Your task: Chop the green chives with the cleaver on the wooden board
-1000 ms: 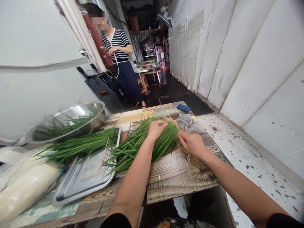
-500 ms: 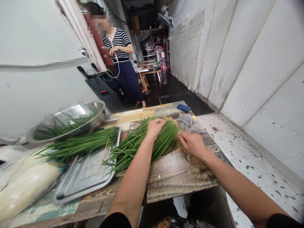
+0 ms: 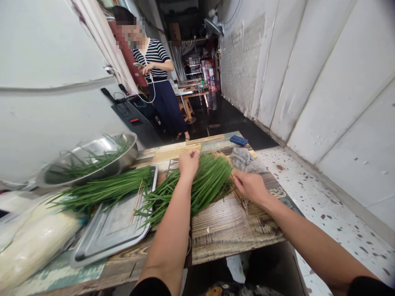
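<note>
Pale panelled walls run back from us into a darker room, where a person [image 3: 158, 57] in a striped top stands holding a phone [image 3: 138, 64]. Our wood-patterned bench [image 3: 234, 242] carries a broad pile of long green blades [image 3: 212, 176], lying between our two arms and straight ahead of us. Its long axis slants from the loose tips near the tray [image 3: 120, 218] up to the even ends at the right. Thin sticks [image 3: 240, 200] run across that right-hand end, at an angle to the blades, so the right hand [image 3: 250, 186] is the nearer to both the even ends and the sticks. It looks closed on the sticks, though we cannot tell how many it has. Our left hand [image 3: 189, 163] is over the far left part of the pile with its fingertips drawn together; whether a blade is pinched there we cannot tell.

Another bundle of greens [image 3: 114, 185] lies across the tray, and more sit in the steel bowl [image 3: 130, 155] behind it. Just beyond the right hand are a grey cloth [image 3: 243, 159] and a small blue box [image 3: 238, 140]. We can read no brand or lettering anywhere: the colourful packages [image 3: 209, 75] at the back are too small.
</note>
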Demonstrator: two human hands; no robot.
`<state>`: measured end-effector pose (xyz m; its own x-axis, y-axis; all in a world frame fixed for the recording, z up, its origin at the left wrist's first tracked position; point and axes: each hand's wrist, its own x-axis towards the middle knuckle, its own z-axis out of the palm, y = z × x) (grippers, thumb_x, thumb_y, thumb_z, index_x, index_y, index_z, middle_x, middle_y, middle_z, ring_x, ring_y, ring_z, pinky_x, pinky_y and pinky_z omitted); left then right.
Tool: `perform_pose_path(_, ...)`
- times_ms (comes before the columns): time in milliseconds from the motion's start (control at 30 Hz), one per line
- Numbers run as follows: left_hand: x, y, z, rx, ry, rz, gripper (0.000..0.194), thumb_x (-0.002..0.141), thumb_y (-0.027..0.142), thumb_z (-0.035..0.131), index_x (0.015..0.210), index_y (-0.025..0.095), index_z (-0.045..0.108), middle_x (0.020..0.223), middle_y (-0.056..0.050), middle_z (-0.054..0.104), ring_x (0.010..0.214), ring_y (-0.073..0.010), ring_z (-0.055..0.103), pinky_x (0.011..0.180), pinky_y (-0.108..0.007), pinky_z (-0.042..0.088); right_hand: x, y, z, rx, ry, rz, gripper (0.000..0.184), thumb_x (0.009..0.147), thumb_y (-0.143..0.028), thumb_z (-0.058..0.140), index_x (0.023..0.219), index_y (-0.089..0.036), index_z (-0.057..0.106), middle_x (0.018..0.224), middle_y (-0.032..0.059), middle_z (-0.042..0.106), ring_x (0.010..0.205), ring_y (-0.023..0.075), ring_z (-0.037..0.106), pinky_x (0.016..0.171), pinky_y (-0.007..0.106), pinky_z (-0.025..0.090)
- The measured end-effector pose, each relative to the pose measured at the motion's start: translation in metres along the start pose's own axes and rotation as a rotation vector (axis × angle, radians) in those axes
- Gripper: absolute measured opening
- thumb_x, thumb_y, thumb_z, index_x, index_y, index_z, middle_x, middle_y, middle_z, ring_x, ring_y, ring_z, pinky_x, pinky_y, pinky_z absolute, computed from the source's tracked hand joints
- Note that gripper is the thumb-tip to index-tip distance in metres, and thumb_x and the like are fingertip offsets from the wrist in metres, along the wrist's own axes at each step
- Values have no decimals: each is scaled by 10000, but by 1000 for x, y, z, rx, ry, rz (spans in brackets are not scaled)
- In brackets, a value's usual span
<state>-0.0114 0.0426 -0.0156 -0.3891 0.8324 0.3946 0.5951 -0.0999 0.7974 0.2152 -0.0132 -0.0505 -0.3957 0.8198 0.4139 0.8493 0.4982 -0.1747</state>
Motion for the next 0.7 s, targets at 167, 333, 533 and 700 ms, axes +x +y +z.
perform_pose_path(167, -2, 2, -2, 112, -212, -42, 256, 757, 333, 518, 662, 159, 680, 658, -38, 663, 610, -161, 561, 633, -265, 395, -1, -1, -1, 27, 10, -5, 331, 895, -311, 341, 760, -168, 607, 665, 47, 665, 558, 114, 550, 535, 243, 222)
perform_pose_path(333, -11, 14, -8, 611, -80, 96, 189, 773, 230, 532, 836, 194, 707, 973, -123, 659, 988, -307, 524, 868, -440, 326, 0, -1, -4, -26, -75, 33, 263, 858, -287, 387, 770, -171, 606, 683, 50, 673, 583, 126, 572, 530, 255, 218)
perform_pose_path(533, -14, 15, -5, 606, -230, 241, 150, 782, 269, 570, 799, 261, 718, 991, -76, 619, 1036, -289, 462, 880, -451, 277, 1, -3, -9, -81, -172, 115, 197, 775, -263, 447, 694, -173, 602, 644, 57, 663, 594, 150, 587, 508, 261, 187)
perform_pose_path(700, -15, 5, 8, 763, -322, 226, 90, 729, 263, 629, 723, 231, 713, 885, -97, 610, 983, -298, 451, 839, -453, 276, 1, -5, -10, -87, -181, 115, 197, 777, -270, 450, 729, -182, 619, 660, 52, 670, 601, 149, 585, 514, 255, 212)
